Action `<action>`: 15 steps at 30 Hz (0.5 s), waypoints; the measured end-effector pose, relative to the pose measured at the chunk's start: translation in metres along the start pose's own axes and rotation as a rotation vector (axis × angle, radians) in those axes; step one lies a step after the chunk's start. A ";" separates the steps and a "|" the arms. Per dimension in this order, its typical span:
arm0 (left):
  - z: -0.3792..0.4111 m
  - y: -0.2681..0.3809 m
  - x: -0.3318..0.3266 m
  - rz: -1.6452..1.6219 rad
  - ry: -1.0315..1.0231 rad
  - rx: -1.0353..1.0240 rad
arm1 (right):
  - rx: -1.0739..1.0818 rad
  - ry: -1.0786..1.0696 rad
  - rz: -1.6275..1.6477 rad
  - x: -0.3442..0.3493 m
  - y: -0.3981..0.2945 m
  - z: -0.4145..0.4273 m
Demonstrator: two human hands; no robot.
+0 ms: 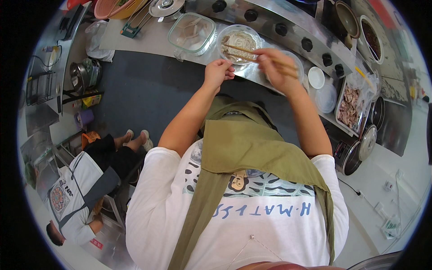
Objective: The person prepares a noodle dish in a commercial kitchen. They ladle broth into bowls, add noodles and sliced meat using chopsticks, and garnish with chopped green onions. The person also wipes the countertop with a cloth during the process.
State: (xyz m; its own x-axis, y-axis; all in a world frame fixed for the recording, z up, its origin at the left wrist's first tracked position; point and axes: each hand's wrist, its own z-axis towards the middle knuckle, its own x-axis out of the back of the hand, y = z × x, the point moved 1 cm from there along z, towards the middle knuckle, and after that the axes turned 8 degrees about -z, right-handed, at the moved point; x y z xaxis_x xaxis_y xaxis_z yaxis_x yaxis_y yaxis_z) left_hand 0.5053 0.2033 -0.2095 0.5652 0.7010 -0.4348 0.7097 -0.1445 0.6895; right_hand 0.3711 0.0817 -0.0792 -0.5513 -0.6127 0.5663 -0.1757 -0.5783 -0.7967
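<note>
My right hand (275,69) holds a pair of wooden chopsticks (241,50), their tips over a clear round bowl (221,38) of pale noodles (243,41). Some brownish pieces lie among the noodles at the bowl's left side. At the bowl's near rim is my left hand (217,73), thumb at the edge and fingers curled below it. Beside the bowl on the left stands a rectangular clear container (192,33) with a pale green rim. Partly hidden behind my right hand is another clear round container (295,60).
Stove knobs (281,29) line the steel front beyond the bowl. To the right are a white dish (316,77), a clear plastic lid (326,98) and a tray of meat pieces (349,106). A lidded pot (167,9) stands back left. Another person (79,189) is at lower left.
</note>
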 end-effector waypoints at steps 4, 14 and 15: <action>-0.001 0.002 0.000 0.021 -0.001 -0.004 | 0.031 0.062 -0.160 0.001 0.014 0.001; -0.001 0.004 -0.001 0.034 -0.003 -0.008 | -0.457 0.212 0.438 -0.009 0.058 -0.003; -0.001 0.004 -0.002 0.034 -0.015 -0.004 | -0.501 0.223 0.508 -0.010 0.060 -0.004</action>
State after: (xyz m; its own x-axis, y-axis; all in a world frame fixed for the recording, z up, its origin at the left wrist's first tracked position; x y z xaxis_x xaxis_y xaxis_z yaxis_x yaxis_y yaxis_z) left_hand 0.5069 0.2020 -0.2058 0.5954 0.6852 -0.4196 0.6882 -0.1654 0.7065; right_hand 0.3626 0.0554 -0.1333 -0.8065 -0.5846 0.0886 -0.1760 0.0942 -0.9799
